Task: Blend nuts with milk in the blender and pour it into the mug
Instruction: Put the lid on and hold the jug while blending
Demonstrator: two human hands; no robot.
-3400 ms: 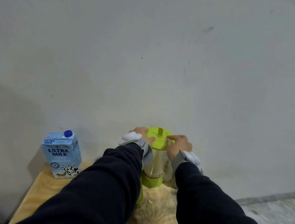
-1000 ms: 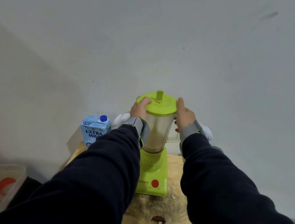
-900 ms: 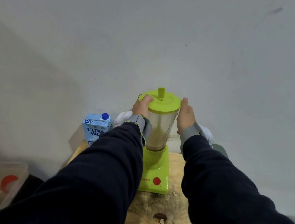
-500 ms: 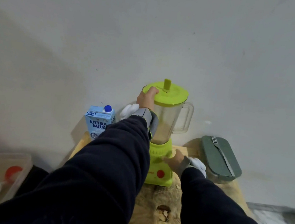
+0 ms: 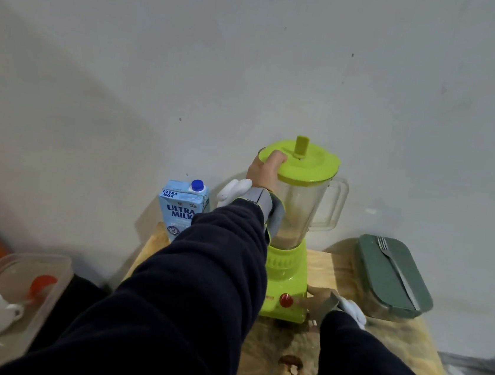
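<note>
With the lid (image 5: pixel 299 164) on the blender (image 5: pixel 293 223) at the bench's (image 5: pixel 324 264) back, the left hand (image 5: pixel 263 172) has a clenched grip on the lid's rim, the right hand (image 5: pixel 320 299), grip unclear, rests beside the red knob (image 5: pixel 285 300), so loading looks done; blending and pouring remain.

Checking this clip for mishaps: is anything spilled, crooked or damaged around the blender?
Nothing is spilled or askew. The lime-green blender stands upright on the wooden table, lid seated under the left hand; the right hand rests by its base. The only oddity is a dark knot hole in the wood.
</note>
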